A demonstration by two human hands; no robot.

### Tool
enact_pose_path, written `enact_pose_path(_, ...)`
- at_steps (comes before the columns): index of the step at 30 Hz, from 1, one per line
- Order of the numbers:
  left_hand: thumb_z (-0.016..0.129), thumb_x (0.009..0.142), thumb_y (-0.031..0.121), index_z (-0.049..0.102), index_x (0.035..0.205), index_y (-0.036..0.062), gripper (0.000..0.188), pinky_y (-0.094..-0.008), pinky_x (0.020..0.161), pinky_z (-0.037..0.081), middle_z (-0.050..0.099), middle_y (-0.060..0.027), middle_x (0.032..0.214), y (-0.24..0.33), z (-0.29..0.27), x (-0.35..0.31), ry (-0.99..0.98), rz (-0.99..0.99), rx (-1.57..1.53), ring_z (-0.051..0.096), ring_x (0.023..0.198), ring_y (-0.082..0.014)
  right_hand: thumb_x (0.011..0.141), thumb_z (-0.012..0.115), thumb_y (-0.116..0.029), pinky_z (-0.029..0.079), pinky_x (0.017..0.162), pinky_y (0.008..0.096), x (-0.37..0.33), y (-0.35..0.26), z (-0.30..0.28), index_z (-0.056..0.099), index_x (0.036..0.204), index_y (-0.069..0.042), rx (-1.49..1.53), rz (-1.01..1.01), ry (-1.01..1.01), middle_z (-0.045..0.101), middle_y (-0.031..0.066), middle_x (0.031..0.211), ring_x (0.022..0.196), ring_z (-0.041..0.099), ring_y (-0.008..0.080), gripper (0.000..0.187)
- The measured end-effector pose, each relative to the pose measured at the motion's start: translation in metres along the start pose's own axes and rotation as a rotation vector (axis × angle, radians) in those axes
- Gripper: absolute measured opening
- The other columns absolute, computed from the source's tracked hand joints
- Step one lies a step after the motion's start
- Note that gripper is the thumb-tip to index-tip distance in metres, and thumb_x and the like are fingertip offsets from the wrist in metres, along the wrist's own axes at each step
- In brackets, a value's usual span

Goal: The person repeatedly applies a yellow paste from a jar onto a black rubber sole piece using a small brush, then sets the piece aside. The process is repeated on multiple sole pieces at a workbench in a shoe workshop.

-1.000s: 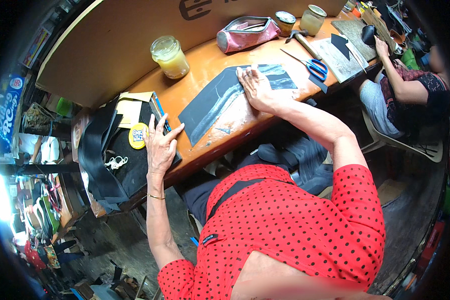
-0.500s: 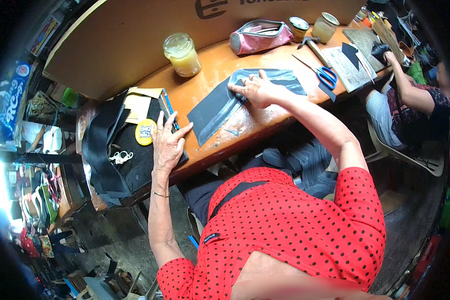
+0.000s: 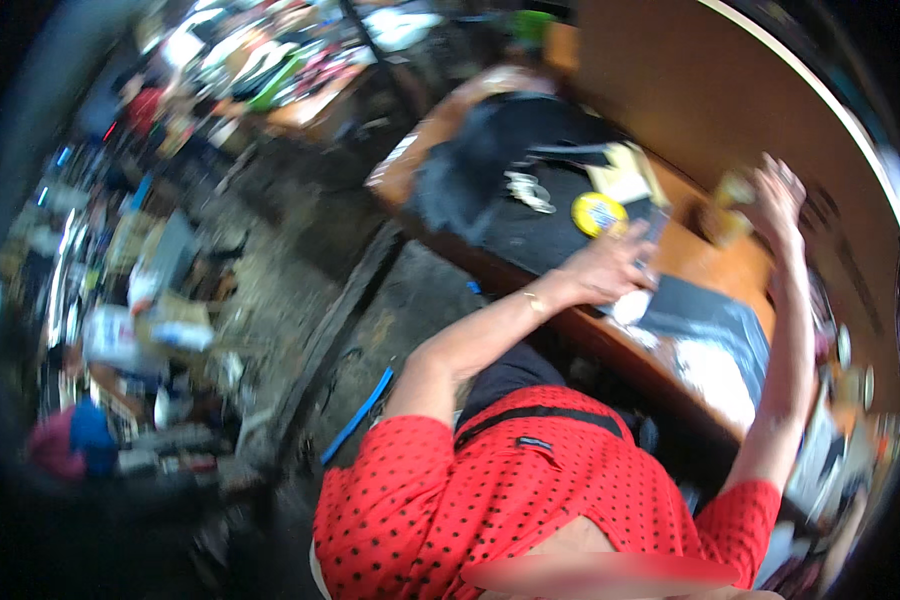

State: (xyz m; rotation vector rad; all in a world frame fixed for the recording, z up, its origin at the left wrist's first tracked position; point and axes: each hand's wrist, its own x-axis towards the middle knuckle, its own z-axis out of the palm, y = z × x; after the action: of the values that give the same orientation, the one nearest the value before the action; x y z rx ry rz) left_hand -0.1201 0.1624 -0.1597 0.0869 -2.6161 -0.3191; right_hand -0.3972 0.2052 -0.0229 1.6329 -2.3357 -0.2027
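My left hand rests at the edge of a black sheet or mat, its blurred fingers spread beside a round yellow lid. It appears to hold nothing. At the far side of the table my right hand is raised beside a glass jar of yellowish contents. Motion smears its fingers, so whether they grip the jar is unclear. Between the two arms lies a dark flat sheet with greyish streaks, partly washed out by glare.
White string, yellowish paper pieces and black material lie at the table's left end. Tall brown cardboard lines the far side. Cluttered boxes and bags occupy the floor at left. Another person is partly visible at lower right.
The view has swung left and blurred. My right hand has come off the dark sheet and moved to the jar. My left hand stays near the yellow lid.
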Motion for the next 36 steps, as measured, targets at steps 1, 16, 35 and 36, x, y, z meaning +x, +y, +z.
enact_pose_path(1,0.059,0.072,0.02,0.073,0.095,0.0265,0.028,-0.0584,0.097,0.035,0.052,-0.01,0.124,0.001,0.001,-0.001,-0.001,-0.013,0.038,0.036,0.128,-0.0377,0.054,0.082,-0.05,0.024,0.107,0.0478,0.006,-0.003,0.003,0.06,0.121,-0.026,-0.006,0.045,-0.015,0.04,0.0117,0.143,0.134,0.031,0.031,0.075)
enact_pose_path(16,0.061,0.078,0.023,0.072,0.088,0.0279,0.015,-0.0605,0.106,0.019,0.051,-0.0117,0.126,-0.003,0.02,-0.003,0.053,-0.083,-0.124,0.031,0.132,-0.0393,0.068,0.078,-0.038,0.038,0.088,0.0522,0.014,0.025,-0.03,0.056,0.117,-0.02,0.078,0.186,0.414,0.048,0.013,0.128,0.116,0.046,0.0329,0.057)
enact_pose_path(35,0.062,0.075,0.027,0.073,0.088,0.0262,0.017,-0.0545,0.101,0.026,0.055,-0.0112,0.12,0.001,0.014,-0.001,0.077,-0.038,-0.003,0.037,0.126,-0.0364,0.084,0.054,-0.053,0.034,0.1,0.0431,-0.14,0.043,-0.032,0.057,0.121,-0.017,0.37,0.016,-0.014,0.054,0.0081,0.118,0.115,0.047,0.0265,0.052)
enact_pose_path(36,0.062,0.075,0.028,0.071,0.087,0.026,0.015,-0.0544,0.098,0.029,0.055,-0.0105,0.118,0.0,0.013,-0.002,0.116,-0.014,0.04,0.039,0.125,-0.0361,0.085,0.055,-0.048,0.034,0.101,0.0424,-0.147,0.047,-0.026,0.057,0.122,-0.018,0.373,0.037,0.001,0.055,0.0079,0.12,0.116,0.047,0.0266,0.048)
